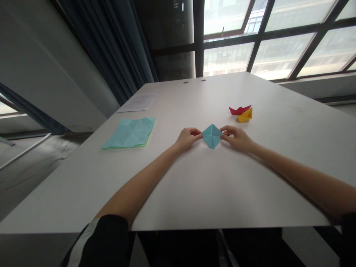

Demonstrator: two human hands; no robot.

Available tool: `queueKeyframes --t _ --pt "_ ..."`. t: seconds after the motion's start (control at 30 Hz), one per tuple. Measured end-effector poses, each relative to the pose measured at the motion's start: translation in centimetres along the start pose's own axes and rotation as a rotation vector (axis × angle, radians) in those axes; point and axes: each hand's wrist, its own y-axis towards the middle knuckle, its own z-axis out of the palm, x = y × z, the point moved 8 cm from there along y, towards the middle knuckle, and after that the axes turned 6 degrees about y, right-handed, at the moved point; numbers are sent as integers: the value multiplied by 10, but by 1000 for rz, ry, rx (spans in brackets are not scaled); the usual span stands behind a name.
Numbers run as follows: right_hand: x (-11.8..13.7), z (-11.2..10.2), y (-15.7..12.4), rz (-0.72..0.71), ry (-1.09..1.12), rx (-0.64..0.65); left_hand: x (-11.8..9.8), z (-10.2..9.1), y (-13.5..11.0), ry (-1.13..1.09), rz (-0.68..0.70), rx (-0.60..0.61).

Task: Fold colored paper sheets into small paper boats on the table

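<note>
A folded piece of light blue origami paper [211, 136], diamond-shaped with a crease down its middle, is held just over the white table between my two hands. My left hand [189, 138] pinches its left corner between thumb and fingers. At the opposite corner, the thumb and fingertips of my right hand [236, 138] are closed on the paper. Beyond my right hand lie a red paper boat [239, 110] and a yellow paper boat [245, 115], close together, the yellow one tipped on its side.
On the left of the white table [178, 185] lies a stack of creased blue and green paper sheets [129, 132]. Behind it is a white printed sheet [137, 102]. A dark blue curtain [111, 40] hangs past the table's far left, and windows [230, 59] stand behind.
</note>
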Motion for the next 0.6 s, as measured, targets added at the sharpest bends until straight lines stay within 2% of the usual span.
queueKeyframes --t 0.13,0.23,0.4,0.6 --pt "7 0 0 -72 -267 13 -3 2 -2 171 64 23" --pt "10 3 0 -151 -353 41 -7 3 -3 272 124 14" --pt "15 7 -2 -249 -340 72 -13 5 -5 355 212 -22" --pt "19 9 -5 -228 -320 82 -26 13 -11 379 393 34"
